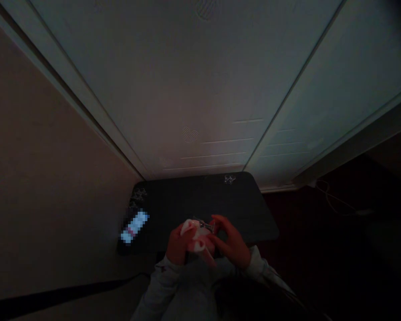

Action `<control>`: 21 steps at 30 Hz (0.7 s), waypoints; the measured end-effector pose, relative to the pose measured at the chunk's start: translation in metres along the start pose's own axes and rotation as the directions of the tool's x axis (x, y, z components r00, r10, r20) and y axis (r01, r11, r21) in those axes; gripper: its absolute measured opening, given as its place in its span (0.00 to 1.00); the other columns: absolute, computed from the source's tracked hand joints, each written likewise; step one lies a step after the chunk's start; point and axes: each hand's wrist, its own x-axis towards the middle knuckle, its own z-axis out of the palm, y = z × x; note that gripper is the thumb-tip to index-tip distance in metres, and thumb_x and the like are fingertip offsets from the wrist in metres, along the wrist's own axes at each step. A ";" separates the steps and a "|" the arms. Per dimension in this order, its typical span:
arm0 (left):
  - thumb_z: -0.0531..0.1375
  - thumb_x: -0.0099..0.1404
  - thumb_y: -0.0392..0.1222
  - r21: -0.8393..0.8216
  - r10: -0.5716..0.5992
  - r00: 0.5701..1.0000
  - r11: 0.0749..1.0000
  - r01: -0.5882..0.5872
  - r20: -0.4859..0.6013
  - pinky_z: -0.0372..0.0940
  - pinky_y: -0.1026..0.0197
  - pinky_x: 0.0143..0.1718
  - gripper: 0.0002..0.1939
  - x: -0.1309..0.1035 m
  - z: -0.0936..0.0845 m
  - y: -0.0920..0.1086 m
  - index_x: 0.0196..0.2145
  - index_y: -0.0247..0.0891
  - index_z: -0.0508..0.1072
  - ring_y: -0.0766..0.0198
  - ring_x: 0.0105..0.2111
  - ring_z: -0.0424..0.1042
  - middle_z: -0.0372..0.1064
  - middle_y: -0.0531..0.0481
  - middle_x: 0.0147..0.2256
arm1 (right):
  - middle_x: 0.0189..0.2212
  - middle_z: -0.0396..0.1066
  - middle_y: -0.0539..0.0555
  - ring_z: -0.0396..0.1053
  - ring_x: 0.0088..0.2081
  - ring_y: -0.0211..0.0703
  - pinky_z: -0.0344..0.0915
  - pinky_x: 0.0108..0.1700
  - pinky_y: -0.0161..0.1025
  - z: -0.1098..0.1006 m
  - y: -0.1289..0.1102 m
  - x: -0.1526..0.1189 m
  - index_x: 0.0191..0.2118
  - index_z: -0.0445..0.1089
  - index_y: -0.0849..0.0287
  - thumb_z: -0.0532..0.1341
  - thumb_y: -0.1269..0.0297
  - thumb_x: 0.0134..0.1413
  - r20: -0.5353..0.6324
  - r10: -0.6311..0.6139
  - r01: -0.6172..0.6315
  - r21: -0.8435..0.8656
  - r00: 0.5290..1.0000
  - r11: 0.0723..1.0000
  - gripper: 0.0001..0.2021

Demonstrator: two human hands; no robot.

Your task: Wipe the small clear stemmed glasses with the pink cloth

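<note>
A pink and white soft item (198, 240), perhaps cloth, is bunched up between my hands near the front edge of a dark table. My left hand (178, 244) is wrapped round its left side. On the right, my right hand (232, 244) has its thumb against the item and its fingers curled at a small shiny metal piece (206, 225). That metal piece lies at the top right of the soft item. The light is dim, and the exact shape of both things is hard to make out.
The dark table (200, 196) stands against pale panels (194, 89). On its left lie a lit, blurred device (134, 227) and small shiny pieces (139, 194); more shiny pieces (230, 179) lie at the back right. A white cable (330, 203) runs at the far right.
</note>
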 end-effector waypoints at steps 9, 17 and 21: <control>0.62 0.47 0.42 0.021 -0.014 0.984 1.000 0.011 0.177 0.59 0.65 0.26 0.13 0.007 -0.006 -0.006 0.30 0.31 0.75 0.64 0.25 0.67 0.72 0.48 0.25 | 0.30 0.69 0.52 0.67 0.34 0.40 0.62 0.39 0.37 -0.016 -0.006 0.000 0.42 0.65 0.59 0.56 0.65 0.50 0.002 0.048 -0.047 -0.155 0.999 0.987 0.12; 0.62 0.47 0.43 0.083 -0.034 0.984 0.996 0.019 0.176 0.58 0.65 0.26 0.14 0.010 0.011 -0.014 0.31 0.31 0.75 0.65 0.24 0.65 0.71 0.49 0.24 | 0.21 0.63 0.48 0.61 0.25 0.35 0.57 0.29 0.32 -0.030 -0.011 0.001 0.26 0.63 0.59 0.48 0.58 0.57 0.047 0.136 -0.127 -0.164 0.990 0.978 0.15; 0.62 0.47 0.44 0.062 -0.035 0.985 0.998 0.025 0.169 0.59 0.64 0.27 0.14 0.010 0.017 -0.015 0.29 0.30 0.75 0.64 0.24 0.66 0.71 0.49 0.24 | 0.20 0.60 0.47 0.59 0.24 0.35 0.55 0.27 0.32 -0.034 -0.004 -0.001 0.23 0.61 0.59 0.46 0.54 0.58 0.072 0.196 -0.189 -0.094 0.978 0.977 0.18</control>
